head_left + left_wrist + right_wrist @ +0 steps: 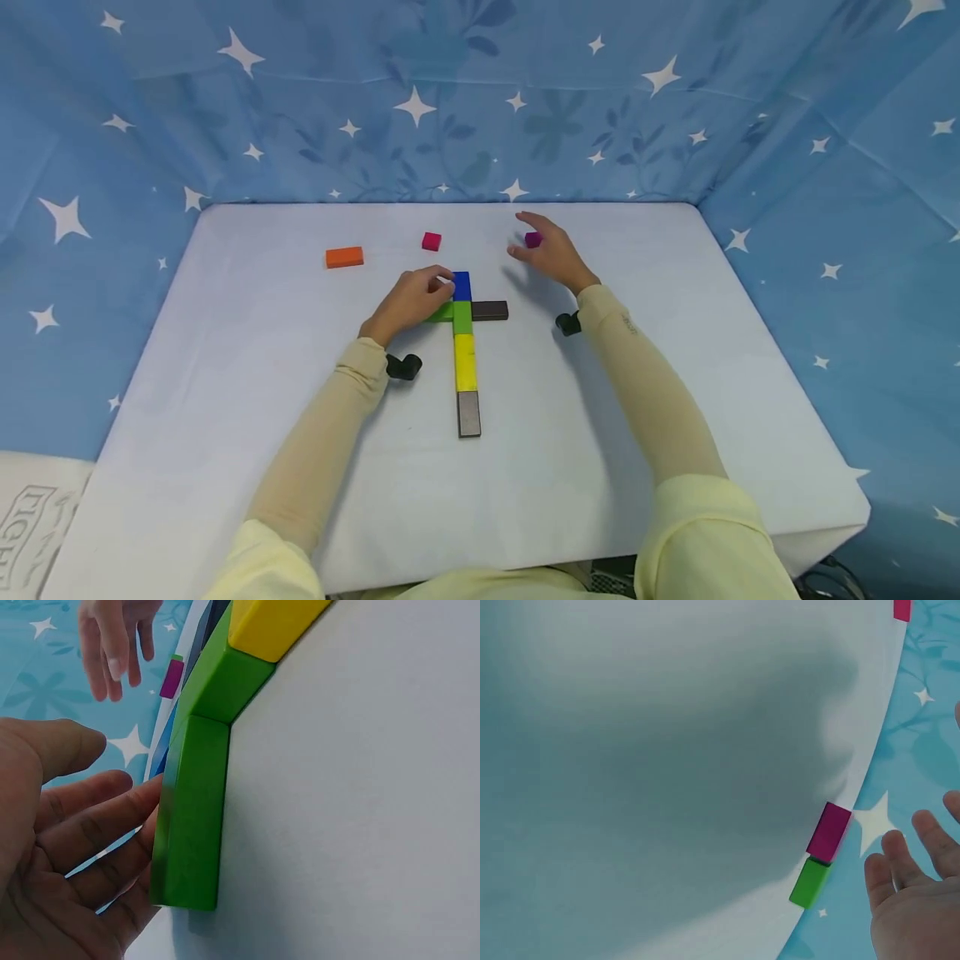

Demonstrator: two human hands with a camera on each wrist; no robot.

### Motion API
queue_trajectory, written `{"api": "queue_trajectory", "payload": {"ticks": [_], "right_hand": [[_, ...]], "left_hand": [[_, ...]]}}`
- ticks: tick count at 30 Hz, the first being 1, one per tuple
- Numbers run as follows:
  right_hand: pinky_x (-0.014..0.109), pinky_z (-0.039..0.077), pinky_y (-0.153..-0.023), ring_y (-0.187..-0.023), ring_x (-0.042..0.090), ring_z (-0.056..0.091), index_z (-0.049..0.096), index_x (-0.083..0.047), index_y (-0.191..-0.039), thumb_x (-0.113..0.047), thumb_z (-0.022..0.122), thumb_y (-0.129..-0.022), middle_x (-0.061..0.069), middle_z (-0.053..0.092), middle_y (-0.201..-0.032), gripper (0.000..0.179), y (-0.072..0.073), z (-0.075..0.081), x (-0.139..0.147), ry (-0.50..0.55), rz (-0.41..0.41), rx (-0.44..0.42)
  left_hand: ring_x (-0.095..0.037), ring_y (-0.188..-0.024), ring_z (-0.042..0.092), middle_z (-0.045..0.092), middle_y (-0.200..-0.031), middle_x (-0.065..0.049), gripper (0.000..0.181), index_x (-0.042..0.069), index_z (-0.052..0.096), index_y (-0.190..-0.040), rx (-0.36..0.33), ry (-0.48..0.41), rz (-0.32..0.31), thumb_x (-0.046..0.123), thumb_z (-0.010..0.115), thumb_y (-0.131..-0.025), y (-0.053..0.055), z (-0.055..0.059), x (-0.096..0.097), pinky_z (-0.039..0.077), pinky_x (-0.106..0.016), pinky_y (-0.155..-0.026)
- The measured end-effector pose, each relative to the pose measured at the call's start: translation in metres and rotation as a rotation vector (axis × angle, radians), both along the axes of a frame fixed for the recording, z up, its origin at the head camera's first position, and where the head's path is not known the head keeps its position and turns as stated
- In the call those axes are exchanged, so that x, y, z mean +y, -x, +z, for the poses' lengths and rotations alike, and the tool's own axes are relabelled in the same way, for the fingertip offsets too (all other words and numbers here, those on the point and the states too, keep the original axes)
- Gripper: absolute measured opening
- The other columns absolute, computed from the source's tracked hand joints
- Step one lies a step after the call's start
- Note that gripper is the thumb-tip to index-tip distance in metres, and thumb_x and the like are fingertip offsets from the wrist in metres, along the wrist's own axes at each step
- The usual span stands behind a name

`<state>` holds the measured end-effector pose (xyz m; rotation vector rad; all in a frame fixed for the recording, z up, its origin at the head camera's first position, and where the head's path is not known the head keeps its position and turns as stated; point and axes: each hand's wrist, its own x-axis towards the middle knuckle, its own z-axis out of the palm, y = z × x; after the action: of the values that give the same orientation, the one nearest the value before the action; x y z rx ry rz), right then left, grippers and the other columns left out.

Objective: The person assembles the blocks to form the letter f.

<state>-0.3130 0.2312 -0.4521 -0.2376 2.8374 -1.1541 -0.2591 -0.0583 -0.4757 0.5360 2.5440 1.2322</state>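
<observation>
Flat coloured blocks form a cross on the white table. A blue block (462, 286) tops it, and a green block (462, 317) lies at its centre. Another green block (196, 817) makes the left arm, a dark brown block (490, 311) the right. Beside the blue block and left green block is my left hand (411, 302), its fingers loosely bent and grasping nothing; whether they touch a block I cannot tell. My right hand (557, 257) hovers with spread fingers near a purple block (829, 832), which has a green block (810, 883) beside it.
A yellow block (465, 363) and a grey-brown block (468, 414) form the cross's stem. Towards the back lie an orange block (344, 257) and a small red block (431, 242). A blue star-patterned curtain (465, 125) hangs behind the table (225, 400).
</observation>
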Motion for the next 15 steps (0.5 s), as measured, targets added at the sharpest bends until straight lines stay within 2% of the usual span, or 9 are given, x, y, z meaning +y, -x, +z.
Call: {"api": "queue_trajectory", "payload": {"ticks": [9, 12, 15], "right_hand": [[0.051, 0.024, -0.127, -0.159, 0.027, 0.029, 0.045, -0.018, -0.165, -0.031, 0.076, -0.101, 0.004, 0.037, -0.172, 0.072, 0.024, 0.003, -0.028, 0.002, 0.058, -0.037], [0.052, 0.025, -0.127, -0.158, 0.028, 0.031, 0.047, -0.016, -0.164, -0.03, 0.076, -0.101, 0.006, 0.04, -0.17, 0.071, 0.03, 0.005, -0.041, 0.008, 0.089, -0.048], [0.052, 0.026, -0.126, -0.157, 0.028, 0.033, 0.048, -0.014, -0.163, -0.029, 0.076, -0.101, 0.006, 0.043, -0.168, 0.069, 0.037, 0.005, -0.054, 0.01, 0.121, -0.061]], "left_hand": [[-0.028, -0.112, 0.065, 0.073, -0.129, -0.013, 0.04, 0.007, 0.064, -0.146, 0.003, -0.022, -0.021, 0.029, 0.056, -0.113, -0.007, -0.003, -0.008, 0.054, -0.045, -0.101], [-0.028, -0.115, 0.064, 0.073, -0.132, -0.012, 0.041, 0.007, 0.064, -0.147, 0.008, -0.022, -0.031, 0.028, 0.056, -0.113, -0.009, -0.004, -0.01, 0.052, -0.046, -0.106], [-0.028, -0.125, 0.062, 0.069, -0.141, -0.011, 0.042, 0.007, 0.064, -0.149, 0.003, -0.008, -0.049, 0.027, 0.056, -0.113, -0.011, -0.004, -0.012, 0.046, -0.046, -0.113]]}}
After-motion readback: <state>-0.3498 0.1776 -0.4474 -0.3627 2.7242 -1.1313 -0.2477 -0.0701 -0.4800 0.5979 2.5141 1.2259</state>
